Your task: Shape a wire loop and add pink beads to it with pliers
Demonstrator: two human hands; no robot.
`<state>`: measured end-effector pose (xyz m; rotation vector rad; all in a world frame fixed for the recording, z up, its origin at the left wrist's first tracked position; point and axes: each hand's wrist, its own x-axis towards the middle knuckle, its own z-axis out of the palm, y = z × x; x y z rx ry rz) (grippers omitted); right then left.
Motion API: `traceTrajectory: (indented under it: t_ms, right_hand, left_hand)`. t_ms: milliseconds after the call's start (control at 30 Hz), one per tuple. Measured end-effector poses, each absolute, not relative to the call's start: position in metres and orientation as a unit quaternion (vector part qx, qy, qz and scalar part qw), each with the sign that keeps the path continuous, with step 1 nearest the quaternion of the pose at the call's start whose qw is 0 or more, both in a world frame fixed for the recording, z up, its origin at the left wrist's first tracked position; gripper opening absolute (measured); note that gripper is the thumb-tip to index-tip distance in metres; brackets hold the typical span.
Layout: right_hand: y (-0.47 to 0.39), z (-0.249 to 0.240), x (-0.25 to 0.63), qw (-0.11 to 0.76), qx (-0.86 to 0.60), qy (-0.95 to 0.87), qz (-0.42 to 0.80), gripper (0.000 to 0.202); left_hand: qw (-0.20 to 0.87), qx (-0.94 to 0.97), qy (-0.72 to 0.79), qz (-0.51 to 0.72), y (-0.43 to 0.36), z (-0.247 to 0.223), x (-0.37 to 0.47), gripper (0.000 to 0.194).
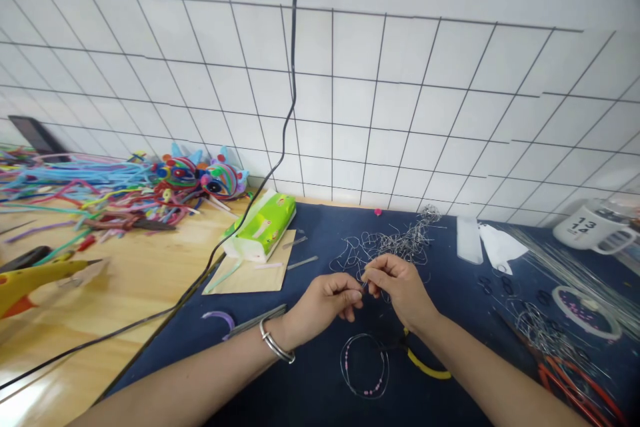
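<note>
My left hand and my right hand meet over the dark blue mat, thumbs pressed to fingers. Between the fingertips is a thin wire, pinched from both sides; most of it is hidden. Just behind the hands lies a tangled heap of silvery wire pieces. Nearer to me, a wire ring with small pink beads rests on the mat. A yellow-handled tool lies under my right forearm, partly covered by it.
Left are a tissue pack, a black cable, a yellow glue gun and many pipe cleaners. On the right are a round bead dish, red-handled scissors, long straight wires and a white mug.
</note>
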<state>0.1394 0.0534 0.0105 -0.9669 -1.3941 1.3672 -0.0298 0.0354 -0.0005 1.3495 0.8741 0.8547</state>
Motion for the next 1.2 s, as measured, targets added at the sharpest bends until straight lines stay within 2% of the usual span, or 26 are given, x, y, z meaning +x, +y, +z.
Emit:
traceTrajectory:
  t_ms: [267, 400, 600, 900, 1200]
  right_hand:
    - [0.0535, 0.0089, 0.1392, 0.497, -0.409, -0.556, 0.526, 0.013]
    - [0.0541, 0.0104, 0.1395, 0.481, -0.405, -0.561, 0.539, 0.014]
    - [0.0586, 0.0135, 0.1453, 0.442, -0.411, -0.580, 0.547, 0.019]
    - [0.0556, 0.0061, 0.1400, 0.479, -0.426, -0.573, 0.511, 0.018]
    - [0.0566, 0.0051, 0.1388, 0.469, -0.427, -0.568, 0.525, 0.020]
  left_hand:
    - [0.653, 0.524, 0.377, 0.397, 0.0321, -0.0034, -0.0271, 0.019]
    - [0.680, 0.491, 0.374, 0.395, 0.0305, -0.0061, -0.0258, 0.021]
    - [0.663, 0.515, 0.375, 0.393, 0.0316, -0.0069, -0.0273, 0.021]
    - [0.672, 0.511, 0.379, 0.378, 0.0349, -0.0088, -0.0281, 0.021]
    - [0.671, 0.545, 0.375, 0.333, 0.0393, -0.0091, -0.0318, 0.020]
